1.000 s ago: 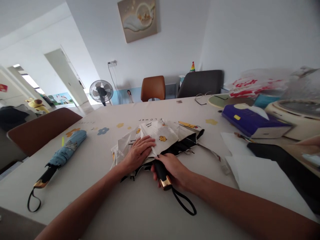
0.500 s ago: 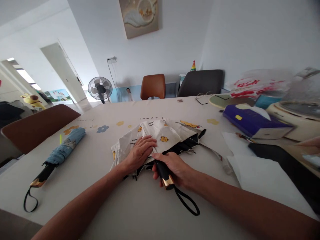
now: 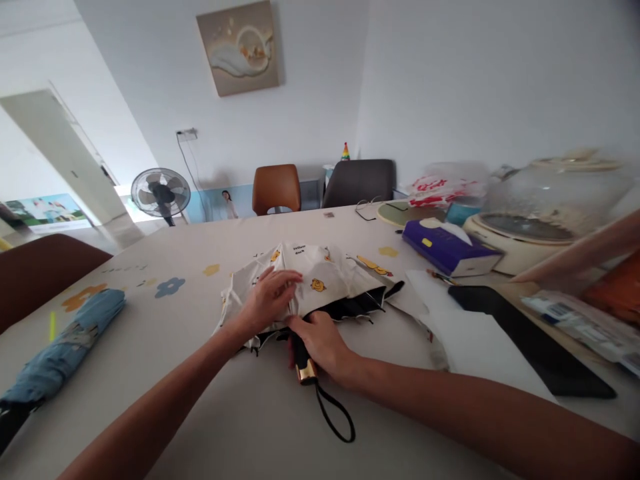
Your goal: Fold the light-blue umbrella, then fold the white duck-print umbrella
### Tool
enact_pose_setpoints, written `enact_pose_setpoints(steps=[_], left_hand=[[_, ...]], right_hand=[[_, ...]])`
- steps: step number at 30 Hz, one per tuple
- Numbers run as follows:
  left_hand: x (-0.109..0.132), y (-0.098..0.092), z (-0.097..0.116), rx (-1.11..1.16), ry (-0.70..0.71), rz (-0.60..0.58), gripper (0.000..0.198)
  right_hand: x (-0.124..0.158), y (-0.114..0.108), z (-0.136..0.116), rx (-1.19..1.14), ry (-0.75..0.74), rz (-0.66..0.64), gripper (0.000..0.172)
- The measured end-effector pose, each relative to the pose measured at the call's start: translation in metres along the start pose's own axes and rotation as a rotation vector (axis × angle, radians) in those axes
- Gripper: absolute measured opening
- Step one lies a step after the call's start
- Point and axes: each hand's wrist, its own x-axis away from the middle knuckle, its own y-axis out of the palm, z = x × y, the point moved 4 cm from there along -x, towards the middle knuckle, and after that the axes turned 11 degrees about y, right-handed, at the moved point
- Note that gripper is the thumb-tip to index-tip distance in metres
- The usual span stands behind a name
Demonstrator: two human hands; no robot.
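A white umbrella [image 3: 345, 280] with yellow duck prints and a black lining lies loosely gathered on the table. My right hand [image 3: 325, 340] is wrapped round its black handle [image 3: 301, 353], which has a gold end and a black wrist loop. Over the left part of the canopy is my left hand [image 3: 270, 300], its fingers stretched out and slightly apart. Whether its palm touches the cloth I cannot tell. A folded blue umbrella [image 3: 70, 347] lies at the left, its handle cut off by the frame edge.
At the right stand a purple tissue box [image 3: 445, 247], white paper sheets [image 3: 485, 353], a black flat tablet-like object [image 3: 530, 340] and a cream appliance with a clear cover [image 3: 515, 233]. Glasses [image 3: 370, 210] lie at the table's far edge. Chairs [image 3: 277, 189] and a fan [image 3: 161, 193] stand beyond.
The view has swung to the right, so the blue umbrella sits nearer the left edge. My left hand's fingers have lifted somewhat from the canopy. My right hand keeps its hold on the handle.
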Motion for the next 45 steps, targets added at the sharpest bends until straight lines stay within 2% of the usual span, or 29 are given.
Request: enact_pose_setpoints(steps=[2,5,7,10,13,18,21,25,30,32,34,36,39,41,43,44,45], left_hand=[[-0.023,-0.001,0.013,-0.070,0.109,0.005,0.023],[-0.054,0.015,0.036,-0.231,0.307,-0.167,0.046],[-0.069,0.030,0.042,-0.384,0.372,-0.271,0.055],[-0.084,0.047,0.038,-0.559,0.375,-0.294,0.053],[-0.092,0.060,0.033,-0.606,0.387,-0.294,0.051],[-0.108,0.076,0.047,-0.633,0.472,-0.357,0.040],[-0.125,0.073,0.052,-0.668,0.414,-0.343,0.035],[-0.137,0.046,0.046,-0.709,0.304,-0.270,0.035],[-0.121,-0.003,0.023,-0.777,-0.031,-0.312,0.036],[-0.109,-0.021,0.023,-0.802,-0.092,-0.305,0.037],[-0.096,-0.038,0.033,-0.797,-0.079,-0.213,0.040],[-0.079,-0.051,0.048,-0.785,-0.007,-0.048,0.043],[-0.042,-0.057,0.067,-0.806,0.162,0.160,0.042],[-0.018,-0.051,0.066,-0.839,0.236,0.160,0.038],[-0.001,-0.043,0.055,-0.824,0.241,0.054,0.036],[0.004,-0.044,0.047,-0.789,0.211,0.061,0.034],[0.007,-0.048,0.041,-0.741,0.161,0.121,0.032]], right_hand=[[-0.010,-0.001,-0.004,0.122,-0.094,0.024,0.031],[-0.021,-0.003,-0.012,0.259,-0.246,0.083,0.033],[-0.026,-0.006,-0.015,0.304,-0.298,0.127,0.030],[-0.032,-0.009,-0.014,0.307,-0.271,0.150,0.030],[-0.034,-0.009,-0.013,0.304,-0.243,0.156,0.030],[-0.033,-0.009,-0.013,0.283,-0.250,0.194,0.016],[-0.034,-0.009,-0.010,0.236,-0.207,0.175,0.021],[-0.035,-0.009,-0.007,0.198,-0.116,0.143,0.031],[-0.036,-0.008,-0.005,0.150,-0.071,0.121,0.031],[-0.037,-0.008,-0.005,0.141,-0.074,0.109,0.031],[-0.038,-0.008,-0.005,0.131,-0.084,0.098,0.032],[-0.037,-0.009,-0.006,0.119,-0.095,0.085,0.032],[-0.035,-0.010,-0.008,0.104,-0.109,0.074,0.032],[-0.034,-0.010,-0.009,0.096,-0.114,0.077,0.031],[-0.035,-0.010,-0.009,0.083,-0.122,0.079,0.026],[-0.036,-0.010,-0.009,0.079,-0.123,0.078,0.024],[-0.037,-0.009,-0.009,0.077,-0.123,0.076,0.023]])
